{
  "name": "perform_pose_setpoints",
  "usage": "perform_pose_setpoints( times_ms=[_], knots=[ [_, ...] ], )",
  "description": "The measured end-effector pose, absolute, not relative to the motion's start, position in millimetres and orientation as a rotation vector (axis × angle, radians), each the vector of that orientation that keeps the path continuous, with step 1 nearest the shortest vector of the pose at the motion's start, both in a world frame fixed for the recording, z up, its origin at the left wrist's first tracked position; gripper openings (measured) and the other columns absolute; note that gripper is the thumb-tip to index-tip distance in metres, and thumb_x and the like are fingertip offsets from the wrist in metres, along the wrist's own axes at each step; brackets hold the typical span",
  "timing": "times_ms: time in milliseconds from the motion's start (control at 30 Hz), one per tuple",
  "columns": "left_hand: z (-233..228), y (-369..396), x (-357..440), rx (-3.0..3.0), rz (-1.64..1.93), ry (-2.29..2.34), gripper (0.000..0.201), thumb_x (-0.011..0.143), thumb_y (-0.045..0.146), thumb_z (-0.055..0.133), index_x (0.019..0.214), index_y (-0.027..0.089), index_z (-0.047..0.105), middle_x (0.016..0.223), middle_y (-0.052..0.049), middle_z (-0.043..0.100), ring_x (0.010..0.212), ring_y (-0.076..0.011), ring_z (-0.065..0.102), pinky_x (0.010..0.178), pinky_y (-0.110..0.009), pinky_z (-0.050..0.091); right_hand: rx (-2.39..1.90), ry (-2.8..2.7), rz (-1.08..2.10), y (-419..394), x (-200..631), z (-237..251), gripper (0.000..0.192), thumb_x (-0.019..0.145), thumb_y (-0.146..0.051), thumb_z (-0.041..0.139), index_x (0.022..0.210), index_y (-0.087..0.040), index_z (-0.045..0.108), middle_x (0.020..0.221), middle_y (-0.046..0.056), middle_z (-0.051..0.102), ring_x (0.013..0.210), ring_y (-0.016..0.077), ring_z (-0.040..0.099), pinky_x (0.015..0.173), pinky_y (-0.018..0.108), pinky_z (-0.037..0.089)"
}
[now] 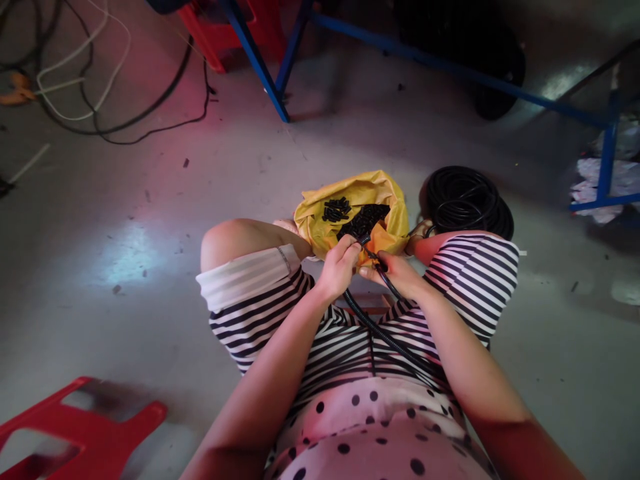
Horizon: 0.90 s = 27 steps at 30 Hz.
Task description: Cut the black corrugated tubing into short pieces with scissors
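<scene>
Between my knees lies an open yellow bag [313, 217] holding a pile of short black tube pieces [367, 220]. My left hand [341, 263] is closed around the end of a black ribbed tube [385, 340], whose tip shows just above the bag's near edge. From there the tube bends down across my lap. My right hand [397, 275] is closed beside it, touching the tube end region. A slim dark thing [391, 283] passes under its fingers; I cannot make out its kind.
A coil of black tubing [467, 200] lies by my right foot. Red plastic stools [95, 427] stand at lower left and at the top. A blue metal frame [450, 67] crosses the far side. Loose cables [145, 120] lie at upper left, and crumpled wrapping [595, 190] at right.
</scene>
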<state>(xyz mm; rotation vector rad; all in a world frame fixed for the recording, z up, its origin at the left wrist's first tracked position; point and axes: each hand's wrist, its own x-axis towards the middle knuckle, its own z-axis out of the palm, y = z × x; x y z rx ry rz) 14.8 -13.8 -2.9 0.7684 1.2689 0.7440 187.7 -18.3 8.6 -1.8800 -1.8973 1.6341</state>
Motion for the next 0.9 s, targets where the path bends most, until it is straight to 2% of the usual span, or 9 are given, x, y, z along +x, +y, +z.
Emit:
perform_pose_setpoints(
  times_ms=[100, 200, 433, 567, 667, 800, 900],
  knots=[
    [-1.1, -13.9, 12.2, 0.788, 0.673, 1.203, 0.027, 0.09, 0.04, 0.058, 0.078, 0.022, 0.041, 0.057, 0.01, 0.034, 0.042, -0.0051, 0.03, 0.04, -0.015, 0.028, -1.878, -1.882, 1.645, -18.0, 188.1, 8.4, 0.048, 0.083, -0.068, 0.066, 0.091, -0.021, 0.058, 0.082, 0.003, 0.067, 0.075, 0.0192, 0.06, 0.064, 0.025, 0.039],
    [3.3, -12.6, 10.1, 0.773, 0.623, 1.187, 0.031, 0.09, 0.044, 0.061, 0.079, 0.023, 0.041, 0.056, 0.01, 0.035, 0.04, -0.0055, 0.031, 0.037, -0.016, 0.026, -1.919, -1.89, 1.587, -18.6, 188.1, 7.8, 0.048, 0.082, -0.068, 0.067, 0.087, -0.02, 0.061, 0.082, 0.004, 0.069, 0.076, 0.0193, 0.061, 0.064, 0.025, 0.038],
    [6.6, -10.3, 8.9, 0.758, 0.659, 1.179, 0.034, 0.09, 0.046, 0.062, 0.079, 0.023, 0.039, 0.057, 0.01, 0.035, 0.039, -0.0053, 0.033, 0.034, -0.016, 0.03, -2.0, -1.873, 1.475, -21.9, 191.0, 6.8, 0.056, 0.075, -0.073, 0.068, 0.062, -0.02, 0.054, 0.058, -0.001, 0.052, 0.058, 0.0134, 0.046, 0.055, 0.026, 0.027],
    [3.8, -11.8, 11.7, 0.719, 0.711, 1.176, 0.035, 0.088, 0.048, 0.064, 0.08, 0.022, 0.042, 0.058, 0.009, 0.039, 0.04, -0.0056, 0.036, 0.035, -0.017, 0.035, -2.035, -1.821, 1.403, -19.8, 188.5, 4.7, 0.056, 0.071, -0.072, 0.071, 0.061, -0.02, 0.052, 0.059, -0.002, 0.051, 0.058, 0.0129, 0.041, 0.055, 0.027, 0.027],
    [3.0, -12.5, 14.2, 0.609, 0.759, 1.161, 0.037, 0.089, 0.053, 0.062, 0.082, 0.019, 0.05, 0.06, 0.006, 0.045, 0.043, -0.0068, 0.043, 0.039, -0.019, 0.041, -2.069, -1.782, 1.368, -16.2, 185.7, 3.6, 0.054, 0.071, -0.07, 0.071, 0.061, -0.021, 0.051, 0.059, -0.002, 0.051, 0.059, 0.0132, 0.041, 0.055, 0.027, 0.028],
    [6.8, -11.6, 13.2, 0.54, 0.726, 1.118, 0.041, 0.086, 0.055, 0.067, 0.08, 0.018, 0.053, 0.057, 0.009, 0.036, 0.04, -0.0036, 0.032, 0.037, -0.016, 0.028, -2.056, -1.794, 1.412, -13.5, 186.2, 6.8, 0.052, 0.073, -0.068, 0.071, 0.063, -0.021, 0.051, 0.061, -0.002, 0.051, 0.06, 0.0133, 0.043, 0.056, 0.026, 0.03],
    [12.0, -10.4, 10.2, 0.564, 0.613, 1.09, 0.045, 0.084, 0.056, 0.07, 0.074, 0.018, 0.048, 0.055, 0.009, 0.032, 0.038, -0.002, 0.026, 0.037, -0.015, 0.019, -1.972, -1.8, 1.529, -13.4, 188.1, 12.2, 0.048, 0.076, -0.066, 0.071, 0.075, -0.02, 0.058, 0.068, -0.002, 0.057, 0.065, 0.0144, 0.049, 0.059, 0.025, 0.033]
  ],
)
